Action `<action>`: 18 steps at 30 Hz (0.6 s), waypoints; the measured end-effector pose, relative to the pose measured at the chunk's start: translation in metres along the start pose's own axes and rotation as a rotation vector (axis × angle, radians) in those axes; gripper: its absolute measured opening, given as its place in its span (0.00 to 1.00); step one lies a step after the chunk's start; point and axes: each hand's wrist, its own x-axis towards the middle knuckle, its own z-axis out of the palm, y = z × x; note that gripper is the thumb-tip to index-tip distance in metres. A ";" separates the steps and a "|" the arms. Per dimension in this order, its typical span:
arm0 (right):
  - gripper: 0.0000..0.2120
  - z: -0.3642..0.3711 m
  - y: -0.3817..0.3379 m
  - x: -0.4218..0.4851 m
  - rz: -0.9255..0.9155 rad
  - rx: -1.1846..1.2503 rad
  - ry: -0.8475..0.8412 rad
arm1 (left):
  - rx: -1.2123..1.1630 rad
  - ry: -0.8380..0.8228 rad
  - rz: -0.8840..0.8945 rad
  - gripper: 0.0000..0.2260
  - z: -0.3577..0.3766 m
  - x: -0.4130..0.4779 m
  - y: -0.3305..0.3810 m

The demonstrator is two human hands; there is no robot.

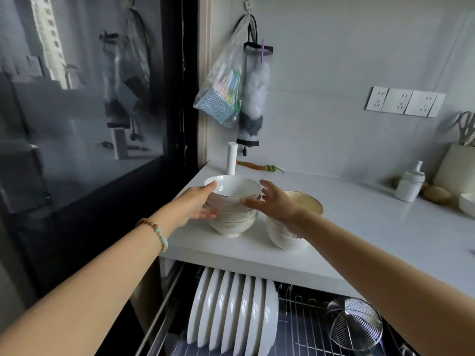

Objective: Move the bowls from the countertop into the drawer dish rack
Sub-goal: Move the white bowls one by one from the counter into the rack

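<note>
Bowl stack point(231, 188) stood between my hands on the tabletop point(359, 217): left hand point(196, 205) open against it, right hand point(273, 202) spread just beside.

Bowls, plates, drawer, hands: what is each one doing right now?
Left bowls: stacked on the counter.
Right bowls: stacked on the counter.
Drawer: pulled open.
Plates: upright in the drawer.
Strainer: lying in the drawer.
Left hand: open, touching left bowls.
Right hand: open, beside left bowls.
</note>
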 end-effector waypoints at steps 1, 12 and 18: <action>0.43 0.002 0.000 0.002 0.012 0.005 0.003 | -0.001 -0.003 -0.006 0.19 0.001 0.003 0.000; 0.47 0.034 0.014 0.026 -0.061 -0.119 0.220 | 0.093 0.091 0.076 0.12 0.001 0.013 -0.008; 0.47 0.046 0.018 0.028 -0.102 -0.110 0.337 | 0.115 0.113 0.091 0.20 0.002 0.015 -0.009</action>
